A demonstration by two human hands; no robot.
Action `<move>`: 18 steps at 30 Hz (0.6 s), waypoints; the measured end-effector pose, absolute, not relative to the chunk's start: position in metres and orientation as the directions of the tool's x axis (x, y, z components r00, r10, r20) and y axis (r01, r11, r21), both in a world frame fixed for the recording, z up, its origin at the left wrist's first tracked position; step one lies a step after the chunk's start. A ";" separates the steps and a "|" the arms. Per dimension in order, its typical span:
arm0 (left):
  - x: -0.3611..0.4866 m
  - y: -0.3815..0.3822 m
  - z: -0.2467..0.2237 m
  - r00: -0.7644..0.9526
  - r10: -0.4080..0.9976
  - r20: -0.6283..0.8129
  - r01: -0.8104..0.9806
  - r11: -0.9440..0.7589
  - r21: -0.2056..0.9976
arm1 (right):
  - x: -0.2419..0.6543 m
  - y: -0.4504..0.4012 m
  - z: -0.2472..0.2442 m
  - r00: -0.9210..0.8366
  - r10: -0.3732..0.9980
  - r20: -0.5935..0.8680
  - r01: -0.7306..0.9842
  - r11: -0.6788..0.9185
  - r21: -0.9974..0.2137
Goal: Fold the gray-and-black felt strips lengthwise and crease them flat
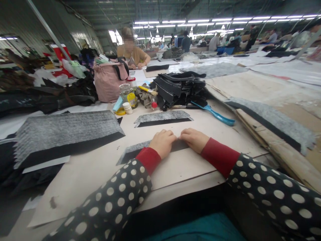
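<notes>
A black-and-grey fabric strip (134, 149) lies flat on the pale board in front of me. My left hand (163, 142) is on its middle part, fingers curled and closed at the far edge. Just to the right, my right hand (194, 139) pinches the same strip near its right end. The fingertips of both hands almost meet, and the cloth beneath them is partly hidden. Beyond the hands lies a second strip (164, 117), grey with a black border. To the left rests a fanned stack of similar grey strips (67, 129) with black edges.
Behind the strips stand a glass jar (125, 90), a small white bottle (127, 108), a yellow-handled brush (147, 90) and a heap of black pieces (175, 88). A blue handle (218, 115) lies right of them. A pink bag (109, 82) and a seated co-worker (134, 53) are farther back.
</notes>
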State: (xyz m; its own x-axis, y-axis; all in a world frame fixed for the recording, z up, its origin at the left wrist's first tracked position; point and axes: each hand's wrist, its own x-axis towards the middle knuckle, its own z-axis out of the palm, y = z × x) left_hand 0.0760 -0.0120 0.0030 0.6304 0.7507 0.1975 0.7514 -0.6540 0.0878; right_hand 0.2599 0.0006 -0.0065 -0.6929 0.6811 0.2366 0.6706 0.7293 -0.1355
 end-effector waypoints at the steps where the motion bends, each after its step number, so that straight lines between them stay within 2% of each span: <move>1: 0.076 -0.014 0.005 0.648 0.740 0.181 0.745 -0.665 0.052 | 0.257 -0.003 -0.004 -0.695 0.689 0.207 0.688 0.720 -0.085; 3: 0.075 -0.016 0.007 0.661 0.733 0.162 0.740 -0.672 0.024 | 0.251 -0.009 0.001 -0.685 0.712 0.154 0.720 0.694 -0.006; 5: 0.074 -0.016 0.007 0.652 0.741 0.165 0.744 -0.666 0.051 | 0.247 -0.015 0.005 -0.659 0.740 0.132 0.749 0.662 0.030; 12: 0.063 -0.002 -0.003 0.568 0.785 0.246 0.728 -0.619 0.295 | 0.262 -0.013 0.004 -0.585 0.786 0.200 0.804 0.595 0.010; 18: 0.068 0.003 -0.005 0.517 0.818 0.250 0.723 -0.574 0.385 | 0.262 -0.005 0.005 -0.549 0.815 0.186 0.825 0.564 -0.036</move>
State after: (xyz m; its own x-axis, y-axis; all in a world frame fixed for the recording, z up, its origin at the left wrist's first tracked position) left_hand 0.0675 0.0026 -0.0055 0.5173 0.8185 0.2499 0.7228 -0.5742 0.3845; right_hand 0.2615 -0.0049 0.0048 -0.5488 0.8149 0.1865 0.8251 0.5639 -0.0360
